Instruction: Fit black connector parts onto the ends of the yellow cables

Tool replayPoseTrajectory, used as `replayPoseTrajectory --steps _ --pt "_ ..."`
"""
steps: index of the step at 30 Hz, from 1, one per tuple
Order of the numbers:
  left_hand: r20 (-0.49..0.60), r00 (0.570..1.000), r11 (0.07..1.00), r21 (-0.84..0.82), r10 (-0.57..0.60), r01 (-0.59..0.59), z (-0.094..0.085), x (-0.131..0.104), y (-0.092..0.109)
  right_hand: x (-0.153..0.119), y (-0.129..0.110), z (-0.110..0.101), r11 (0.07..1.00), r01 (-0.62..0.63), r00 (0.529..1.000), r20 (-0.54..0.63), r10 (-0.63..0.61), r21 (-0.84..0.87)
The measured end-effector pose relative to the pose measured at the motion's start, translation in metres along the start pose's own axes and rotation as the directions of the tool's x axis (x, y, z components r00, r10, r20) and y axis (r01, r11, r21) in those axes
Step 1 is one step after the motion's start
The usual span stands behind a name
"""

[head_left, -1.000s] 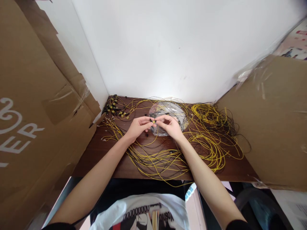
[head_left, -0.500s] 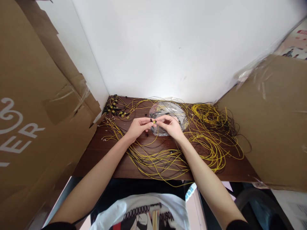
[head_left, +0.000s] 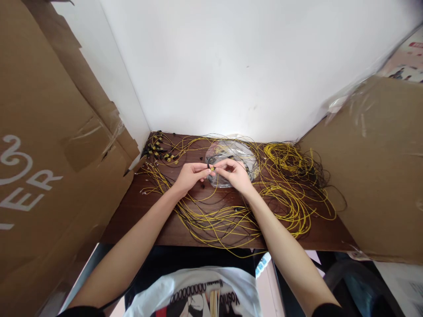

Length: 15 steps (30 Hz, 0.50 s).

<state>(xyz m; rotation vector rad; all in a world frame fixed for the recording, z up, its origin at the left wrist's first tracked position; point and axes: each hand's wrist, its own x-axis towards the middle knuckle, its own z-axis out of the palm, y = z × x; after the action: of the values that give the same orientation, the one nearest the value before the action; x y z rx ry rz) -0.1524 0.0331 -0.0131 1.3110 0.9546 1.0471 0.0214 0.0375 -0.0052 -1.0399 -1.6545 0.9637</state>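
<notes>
Both hands meet over the middle of a brown tabletop. My left hand [head_left: 191,177] pinches a small black and yellow connector [head_left: 212,168] from the left, and the fingertips of my right hand [head_left: 235,174] close on it from the right. A thin yellow wire hangs below it. Behind the hands lies a clear plastic bag [head_left: 231,149] with items inside. Yellow and black wires [head_left: 211,220] spread across the table in front of and beneath the forearms. Fine detail of the connector is too small to tell.
Black and yellow connectors [head_left: 158,147] cluster at the table's back left. A tangled coil of yellow wires [head_left: 287,160] lies at the back right. Cardboard [head_left: 62,145] stands on the left and more cardboard [head_left: 373,176] on the right. A white wall [head_left: 218,70] rises behind the table.
</notes>
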Motion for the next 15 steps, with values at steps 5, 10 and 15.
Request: replayPoseTrajectory --steps 5,10,15 --pt "0.004 1.0 1.0 0.006 -0.003 0.003 -0.0002 0.0 -0.0002 -0.0002 -0.0006 0.0004 1.0 0.001 1.0 -0.003 -0.001 -0.007" --pt "-0.001 1.0 1.0 0.003 -0.007 0.007 0.0001 0.0001 0.0005 0.0 -0.0001 0.0008 1.0 -0.003 1.0 -0.001 0.003 -0.001" --pt "-0.006 1.0 1.0 0.003 -0.012 0.012 0.0007 0.0001 0.0007 0.0001 0.0009 0.0013 1.0 -0.007 1.0 0.003 0.007 0.005"
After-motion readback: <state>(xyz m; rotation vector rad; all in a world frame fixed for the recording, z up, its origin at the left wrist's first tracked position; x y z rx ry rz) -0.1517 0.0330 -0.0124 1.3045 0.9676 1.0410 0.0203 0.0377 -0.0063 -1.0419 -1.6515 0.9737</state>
